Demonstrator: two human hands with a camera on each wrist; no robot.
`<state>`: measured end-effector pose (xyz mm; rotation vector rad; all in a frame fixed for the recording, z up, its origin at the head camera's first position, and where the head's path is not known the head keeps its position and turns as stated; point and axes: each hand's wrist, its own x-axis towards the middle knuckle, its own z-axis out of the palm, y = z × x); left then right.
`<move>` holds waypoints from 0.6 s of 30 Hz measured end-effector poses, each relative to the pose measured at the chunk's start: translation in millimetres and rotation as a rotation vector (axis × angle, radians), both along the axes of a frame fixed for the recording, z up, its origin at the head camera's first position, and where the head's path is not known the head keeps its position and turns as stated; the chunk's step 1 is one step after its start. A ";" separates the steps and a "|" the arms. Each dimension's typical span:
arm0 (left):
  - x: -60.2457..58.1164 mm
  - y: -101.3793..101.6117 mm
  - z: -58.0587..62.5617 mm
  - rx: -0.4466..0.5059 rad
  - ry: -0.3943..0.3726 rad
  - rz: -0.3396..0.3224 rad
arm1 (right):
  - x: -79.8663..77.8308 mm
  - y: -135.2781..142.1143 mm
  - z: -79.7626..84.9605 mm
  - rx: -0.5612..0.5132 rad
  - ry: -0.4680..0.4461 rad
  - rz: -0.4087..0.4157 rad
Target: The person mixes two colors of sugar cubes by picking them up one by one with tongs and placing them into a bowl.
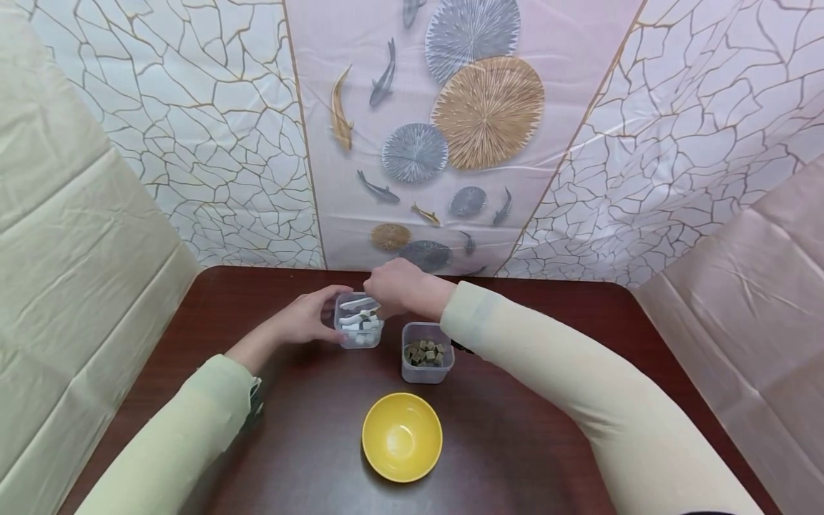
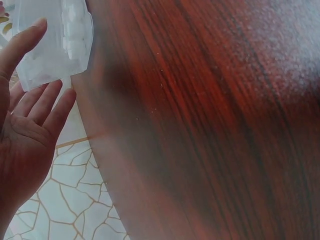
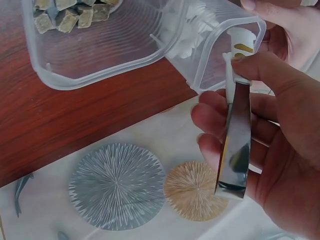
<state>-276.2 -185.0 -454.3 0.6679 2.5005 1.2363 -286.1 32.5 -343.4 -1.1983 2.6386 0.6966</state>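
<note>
My left hand (image 1: 302, 317) holds a clear plastic container (image 1: 347, 343) from its left side, thumb on the near side and fingers on the far side. White pieces (image 1: 368, 326) lie inside it; in the left wrist view the frosted wall blurs them. My right hand (image 1: 400, 286) grips a pair of metal tongs (image 3: 236, 145) with white ends. Those ends reach into the same container, seen from above in the head view. Whether the tips pinch a piece cannot be made out.
A second clear container (image 1: 428, 375) with brown cubes (image 1: 425, 353) stands to the right, below my right forearm. Nearer to me is a yellow bowl (image 1: 402, 438). The dark wooden table (image 1: 309, 443) ends at a patterned cloth (image 1: 244, 143) behind.
</note>
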 end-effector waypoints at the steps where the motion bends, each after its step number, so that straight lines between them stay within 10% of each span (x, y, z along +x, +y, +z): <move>1: -0.1 -0.2 0.1 0.001 -0.003 0.000 | -0.4 -1.4 -0.9 0.004 -0.005 -0.007; 18: -1.6 -0.4 0.2 0.005 -0.006 -0.005 | -11.0 -15.8 -9.9 -0.007 -0.069 -0.069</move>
